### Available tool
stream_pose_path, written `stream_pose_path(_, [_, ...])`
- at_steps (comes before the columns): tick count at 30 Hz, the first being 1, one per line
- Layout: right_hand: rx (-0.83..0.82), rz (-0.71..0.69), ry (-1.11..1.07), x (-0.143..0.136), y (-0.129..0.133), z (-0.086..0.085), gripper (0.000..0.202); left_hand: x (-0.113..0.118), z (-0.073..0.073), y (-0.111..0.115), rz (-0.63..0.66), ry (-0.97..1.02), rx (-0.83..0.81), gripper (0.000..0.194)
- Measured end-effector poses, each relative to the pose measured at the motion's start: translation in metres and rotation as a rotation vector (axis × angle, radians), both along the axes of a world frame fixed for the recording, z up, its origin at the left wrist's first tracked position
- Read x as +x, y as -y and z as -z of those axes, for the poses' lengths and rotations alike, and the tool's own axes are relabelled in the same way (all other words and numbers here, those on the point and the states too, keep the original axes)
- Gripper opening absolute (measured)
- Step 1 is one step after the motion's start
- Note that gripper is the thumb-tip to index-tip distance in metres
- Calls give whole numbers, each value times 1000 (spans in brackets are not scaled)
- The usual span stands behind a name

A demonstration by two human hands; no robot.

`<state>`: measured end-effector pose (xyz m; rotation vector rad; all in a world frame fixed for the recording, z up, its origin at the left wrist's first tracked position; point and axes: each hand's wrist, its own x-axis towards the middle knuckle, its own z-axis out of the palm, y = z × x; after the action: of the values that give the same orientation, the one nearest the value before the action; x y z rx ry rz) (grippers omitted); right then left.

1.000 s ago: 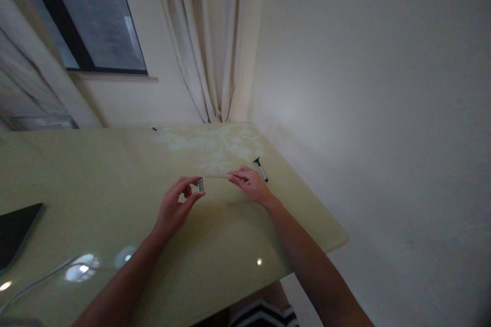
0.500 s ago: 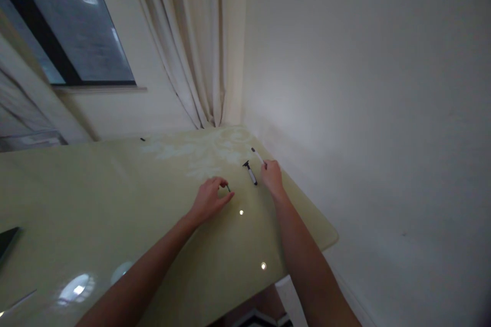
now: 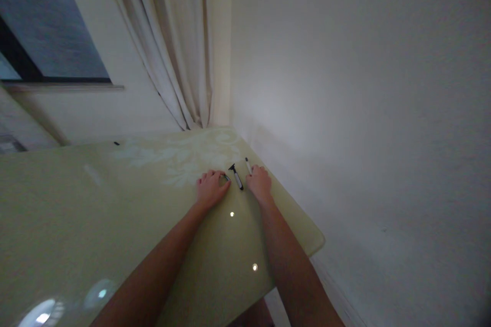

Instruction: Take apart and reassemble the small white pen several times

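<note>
On the yellowish tabletop lies a razor with a black head and a grey handle, between my two hands. My left hand is just left of it, closed on a small, thin dark item between thumb and fingers; what it is cannot be made out. To the razor's right, my right hand grips a white pen-like stick with a dark tip pointing away from me. The stick's lower end is hidden by the fingers.
A small black object lies near the table's far edge. Beyond are a beige curtain and a window. The wall runs along the table's right side. Lamp reflections show on the surface.
The view has swung to the right. My right hand and the white stick are closer to the razor and lower; my left hand, with the thin item, is also nearer the razor.
</note>
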<state>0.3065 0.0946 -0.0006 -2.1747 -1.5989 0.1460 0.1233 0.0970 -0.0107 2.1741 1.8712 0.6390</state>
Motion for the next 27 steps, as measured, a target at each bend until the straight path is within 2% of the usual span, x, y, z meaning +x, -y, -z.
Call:
stream_pose_path(4, [-40, 25, -7, -1, 1, -5, 30, -1, 0, 2, -6, -11, -6, 38])
stream_pose_path(10, [-36, 26, -71, 4, 0, -3, 36, 1, -1, 2, 9, -16, 2, 42])
stream_pose_path(27, [-29, 23, -46, 6, -2, 2, 31, 2, 1, 0, 4, -4, 1, 40])
